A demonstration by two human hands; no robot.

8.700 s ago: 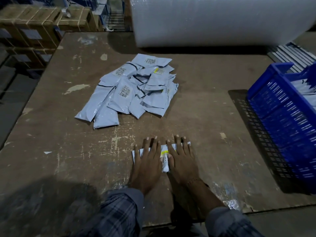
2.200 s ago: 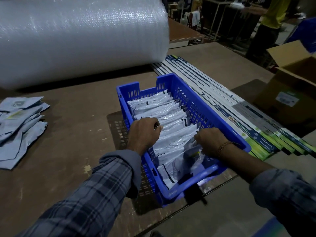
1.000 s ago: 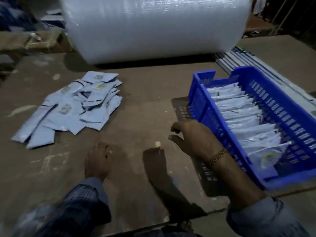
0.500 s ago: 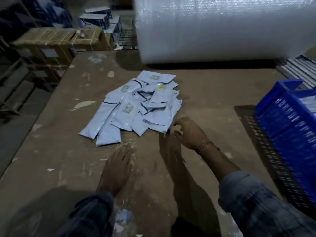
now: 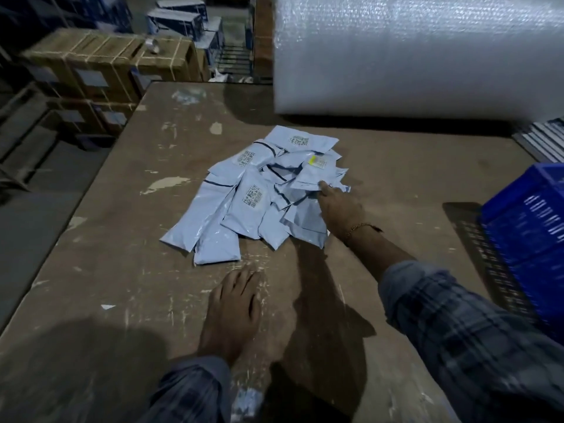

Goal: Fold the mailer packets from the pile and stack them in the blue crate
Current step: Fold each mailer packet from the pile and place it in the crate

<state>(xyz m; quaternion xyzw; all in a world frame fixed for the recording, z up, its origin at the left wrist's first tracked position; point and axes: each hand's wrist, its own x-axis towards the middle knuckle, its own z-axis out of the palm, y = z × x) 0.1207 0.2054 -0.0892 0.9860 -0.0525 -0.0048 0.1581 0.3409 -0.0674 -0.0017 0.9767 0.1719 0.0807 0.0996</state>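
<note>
A loose pile of pale blue-grey mailer packets (image 5: 247, 203) with barcode labels lies in the middle of the worn brown table (image 5: 122, 270). My right hand (image 5: 338, 209) reaches onto the pile's right side. Its thumb presses on the lower edge of the mailer packet with a yellow sticker (image 5: 317, 174), and its fingers are hidden under that packet. My left hand (image 5: 235, 306) rests flat on the table just in front of the pile, fingers apart, holding nothing. Only the near corner of the blue crate (image 5: 525, 230) shows at the right edge; its contents are out of view.
A big roll of bubble wrap (image 5: 412, 53) lies across the back of the table. Strapped cardboard boxes (image 5: 100, 56) stand beyond the table's left edge. Flat printed cartons (image 5: 546, 138) lie at the far right behind the crate.
My right hand has come back from the crate, crossed the table and taken hold of a packet on the pile's right side. My left hand has settled flat on the table.
</note>
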